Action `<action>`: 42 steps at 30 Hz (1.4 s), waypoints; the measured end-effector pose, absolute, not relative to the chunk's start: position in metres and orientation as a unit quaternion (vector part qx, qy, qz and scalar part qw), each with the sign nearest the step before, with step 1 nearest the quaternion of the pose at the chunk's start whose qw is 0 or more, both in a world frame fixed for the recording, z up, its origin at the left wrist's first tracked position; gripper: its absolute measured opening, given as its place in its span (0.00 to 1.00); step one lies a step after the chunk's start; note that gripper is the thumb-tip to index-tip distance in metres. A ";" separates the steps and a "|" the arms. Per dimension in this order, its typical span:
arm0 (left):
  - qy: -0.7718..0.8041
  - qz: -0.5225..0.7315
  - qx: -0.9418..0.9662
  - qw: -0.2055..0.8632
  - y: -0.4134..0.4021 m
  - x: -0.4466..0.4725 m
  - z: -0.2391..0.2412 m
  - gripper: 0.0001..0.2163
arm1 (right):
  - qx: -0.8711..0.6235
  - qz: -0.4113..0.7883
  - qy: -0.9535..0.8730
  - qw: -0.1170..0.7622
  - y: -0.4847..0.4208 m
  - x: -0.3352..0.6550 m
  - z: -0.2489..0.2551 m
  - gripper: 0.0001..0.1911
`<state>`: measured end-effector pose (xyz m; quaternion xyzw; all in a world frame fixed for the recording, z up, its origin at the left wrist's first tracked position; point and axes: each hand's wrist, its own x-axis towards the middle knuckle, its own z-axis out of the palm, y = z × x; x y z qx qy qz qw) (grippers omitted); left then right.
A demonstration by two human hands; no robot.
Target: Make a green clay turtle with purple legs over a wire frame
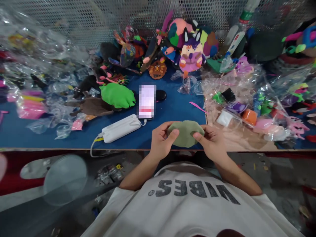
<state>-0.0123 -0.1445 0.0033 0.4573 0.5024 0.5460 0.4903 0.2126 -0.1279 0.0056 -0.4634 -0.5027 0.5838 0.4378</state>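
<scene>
A flattened piece of olive-green modelling clay [185, 131] is stretched between my two hands, just above the table's front edge. My left hand [163, 140] grips its left side, thumb on top and fingers curled underneath. On the opposite side my right hand [211, 140] pinches it the same way. The clay is roughly oval with a slightly wavy rim, and my fingertips below it are hidden. Beyond my hands a phone [146, 101] with a lit, blurred screen is plugged by a short cable into a white power bank [121, 128].
A bright green clay shape [118, 95] lies on the blue table [172, 108] at left. Clay figures, among them a purple animal [192, 52], crowd the back by a perforated metal panel [81, 19]. Wrapped clay blocks [249, 117] sit on cardboard [237, 141] at right. Plastic bags [56, 82] cover the left.
</scene>
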 end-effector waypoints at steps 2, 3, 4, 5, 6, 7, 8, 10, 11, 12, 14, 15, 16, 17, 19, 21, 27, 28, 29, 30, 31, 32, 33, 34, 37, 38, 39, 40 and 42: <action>0.528 0.541 0.466 0.460 -0.146 -0.005 0.003 0.16 | -0.454 0.594 -0.502 0.434 -0.127 0.215 0.004 0.14; 0.543 0.537 0.470 0.442 -0.147 -0.002 0.003 0.16 | -0.449 0.601 -0.500 0.433 -0.126 0.217 0.003 0.14; 0.556 0.533 0.474 0.427 -0.148 0.001 0.004 0.16 | -0.445 0.607 -0.499 0.430 -0.124 0.219 0.003 0.14; 0.564 0.530 0.475 0.419 -0.149 0.004 0.005 0.16 | -0.441 0.611 -0.502 0.425 -0.123 0.222 0.004 0.14; 0.567 0.528 0.475 0.418 -0.150 0.006 0.006 0.16 | -0.436 0.614 -0.508 0.419 -0.121 0.225 0.005 0.14; 0.565 0.527 0.474 0.422 -0.151 0.008 0.007 0.16 | -0.427 0.618 -0.515 0.412 -0.120 0.229 0.006 0.14; 0.560 0.528 0.473 0.428 -0.153 0.010 0.009 0.16 | -0.415 0.625 -0.522 0.405 -0.118 0.233 0.008 0.14; 0.548 0.532 0.473 0.439 -0.155 0.012 0.010 0.15 | -0.393 0.632 -0.538 0.396 -0.117 0.238 0.010 0.15; 0.541 0.534 0.472 0.447 -0.157 0.013 0.010 0.15 | -0.390 0.628 -0.545 0.396 -0.118 0.239 0.010 0.15; 0.532 0.536 0.469 0.458 -0.158 0.014 0.009 0.16 | -0.395 0.619 -0.550 0.399 -0.119 0.238 0.009 0.15; 0.506 0.548 0.450 0.491 -0.162 0.015 0.004 0.20 | -0.424 0.591 -0.543 0.419 -0.123 0.232 0.004 0.16; 0.491 0.556 0.438 0.508 -0.163 0.015 0.001 0.23 | -0.440 0.575 -0.530 0.441 -0.125 0.227 0.001 0.18; 0.479 0.563 0.426 0.522 -0.165 0.016 -0.003 0.25 | -0.452 0.560 -0.513 0.469 -0.128 0.220 -0.002 0.19; 0.473 0.567 0.416 0.530 -0.168 0.016 -0.007 0.27 | -0.459 0.543 -0.494 0.500 -0.130 0.213 -0.004 0.21; 0.479 0.569 0.407 0.531 -0.173 0.014 -0.012 0.26 | -0.460 0.515 -0.468 0.551 -0.135 0.199 -0.006 0.23; 0.495 0.567 0.405 0.520 -0.178 0.010 -0.013 0.25 | -0.448 0.509 -0.467 0.567 -0.138 0.191 -0.004 0.23; 0.522 0.516 0.479 0.481 -0.187 -0.019 0.006 0.20 | -0.441 0.515 -0.521 0.519 -0.146 0.202 0.006 0.19; 0.521 0.505 0.494 0.479 -0.189 -0.023 0.009 0.19 | -0.447 0.513 -0.525 0.511 -0.148 0.204 0.005 0.18; 0.517 0.498 0.503 0.482 -0.190 -0.026 0.010 0.19 | -0.452 0.512 -0.526 0.507 -0.151 0.206 0.003 0.17; 0.511 0.494 0.504 0.492 -0.192 -0.026 0.010 0.19 | -0.456 0.509 -0.523 0.509 -0.154 0.206 0.000 0.17; 0.501 0.496 0.499 0.503 -0.193 -0.025 0.009 0.20 | -0.462 0.502 -0.516 0.517 -0.158 0.205 -0.003 0.17; 0.491 0.507 0.489 0.513 -0.196 -0.023 0.008 0.21 | -0.469 0.492 -0.506 0.531 -0.162 0.204 -0.007 0.17; 0.482 0.525 0.474 0.517 -0.198 -0.019 0.006 0.23 | -0.474 0.481 -0.494 0.547 -0.167 0.201 -0.010 0.17; 0.478 0.546 0.458 0.513 -0.201 -0.015 0.004 0.25 | -0.476 0.472 -0.484 0.562 -0.171 0.199 -0.012 0.17; 0.494 0.593 0.418 0.480 -0.211 -0.003 -0.003 0.26 | -0.450 0.487 -0.487 0.568 -0.181 0.196 -0.016 0.18; 0.504 0.594 0.412 0.472 -0.214 -0.001 -0.005 0.26 | -0.433 0.508 -0.499 0.552 -0.183 0.198 -0.015 0.20; 0.512 0.591 0.411 0.468 -0.217 0.000 -0.006 0.26 | -0.418 0.530 -0.512 0.532 -0.185 0.200 -0.014 0.22; 0.517 0.587 0.412 0.468 -0.220 0.000 -0.008 0.26 | -0.406 0.550 -0.523 0.509 -0.186 0.203 -0.012 0.24; 0.517 0.581 0.419 0.469 -0.224 -0.004 -0.009 0.27 | -0.398 0.569 -0.534 0.481 -0.186 0.209 -0.009 0.24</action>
